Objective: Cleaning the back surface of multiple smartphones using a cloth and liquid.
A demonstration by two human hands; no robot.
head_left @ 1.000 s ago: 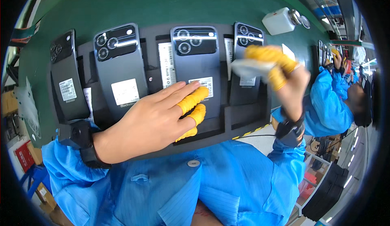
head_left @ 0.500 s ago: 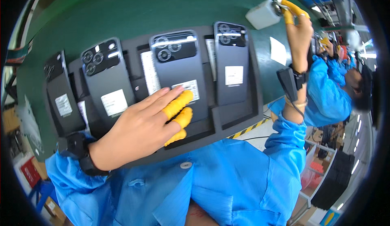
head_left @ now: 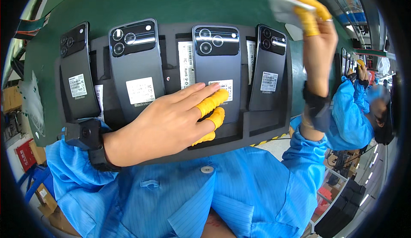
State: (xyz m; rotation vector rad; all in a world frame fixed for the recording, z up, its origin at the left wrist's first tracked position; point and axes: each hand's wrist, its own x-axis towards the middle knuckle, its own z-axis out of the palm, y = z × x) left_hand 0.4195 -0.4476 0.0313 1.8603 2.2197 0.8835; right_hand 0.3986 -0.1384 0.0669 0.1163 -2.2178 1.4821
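My left hand [head_left: 165, 124] lies over the third phone from the left [head_left: 217, 71], fingertips at its white label, with yellow cots on some fingers. Its index and middle fingers are stretched out, while the others bend. Up at the right, my right hand [head_left: 321, 37], blurred by motion, pinches a folded white cloth [head_left: 289, 6] between yellow-covered fingers. Other dark phones stand in a black foam tray [head_left: 188, 149]: one at the far left [head_left: 79, 73], another beside it [head_left: 136, 66], and one at the right [head_left: 268, 69]. All show their backs, camera blocks uppermost.
The tray rests on a green table [head_left: 180, 2]. Clear plastic film [head_left: 32, 105] lies at the left edge. Partly behind my right hand is a white paper [head_left: 294, 31]. A co-worker in a blue sleeve [head_left: 346, 114] sits at the right, near a shelf rack [head_left: 327, 195].
My right hand has come away from the white bottle with the cloth; the bottle can no longer be made out. My left hand stays on the same phone. The whole view has shifted.
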